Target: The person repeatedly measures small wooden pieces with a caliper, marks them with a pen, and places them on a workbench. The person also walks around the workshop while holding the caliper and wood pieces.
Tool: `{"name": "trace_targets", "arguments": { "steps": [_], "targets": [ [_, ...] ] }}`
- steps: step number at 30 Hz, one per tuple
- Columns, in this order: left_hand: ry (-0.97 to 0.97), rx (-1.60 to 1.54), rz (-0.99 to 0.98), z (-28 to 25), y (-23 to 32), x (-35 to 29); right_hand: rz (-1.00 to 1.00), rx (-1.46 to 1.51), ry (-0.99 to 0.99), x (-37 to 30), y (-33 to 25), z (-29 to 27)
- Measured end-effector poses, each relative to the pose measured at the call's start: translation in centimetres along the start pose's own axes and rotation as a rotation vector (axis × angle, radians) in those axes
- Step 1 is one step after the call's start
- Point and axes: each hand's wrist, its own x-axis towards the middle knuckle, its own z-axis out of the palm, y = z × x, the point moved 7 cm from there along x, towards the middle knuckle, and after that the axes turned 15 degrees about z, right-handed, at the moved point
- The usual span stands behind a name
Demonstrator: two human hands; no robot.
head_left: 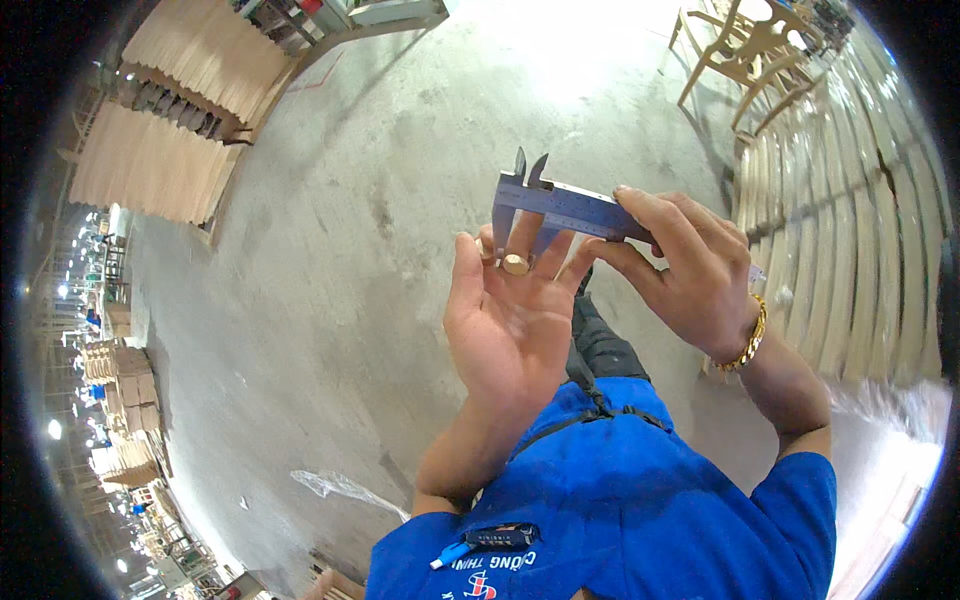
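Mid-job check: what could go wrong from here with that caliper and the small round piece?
1. The small round piece sits among the fingers of the left hand, above the bare floor; it could slip and drop.
2. The right hand holds the caliper by one end, so a shift in that grip might tilt it and spoil a reading.
3. The caliper's lower jaws are close to the left fingers and could nip skin.
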Motion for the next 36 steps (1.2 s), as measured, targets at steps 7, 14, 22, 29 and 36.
{"name": "trace_targets", "arguments": {
  "steps": [7, 14, 22, 29, 36],
  "targets": [
    [0.025, 0.067, -0.029, 3.2, -4.0, 19.8, -0.089, -0.001, 0.064, 17.2, 10.0, 5.4],
    [0.102, 0.005, -0.021, 4.2, -8.4, 39.0, -0.03, -0.036, -0.005, 33.5, 20.2, 12.1],
    [0.087, -0.027, -0.042, 6.2, -12.5, 62.7, 0.52, 0.432, -0.456, 50.7, 30.9, 24.3],
    [-0.041, 0.248, -0.069, 9.6, -16.9, 79.3, 0.477, 0.574, -0.479, 64.2, 40.2, 31.3],
    [-0.147, 0.494, 0.012, 9.8, -18.3, 94.0, 0.434, 0.745, -0.383, 77.3, 50.4, 34.9]
  ]
}}
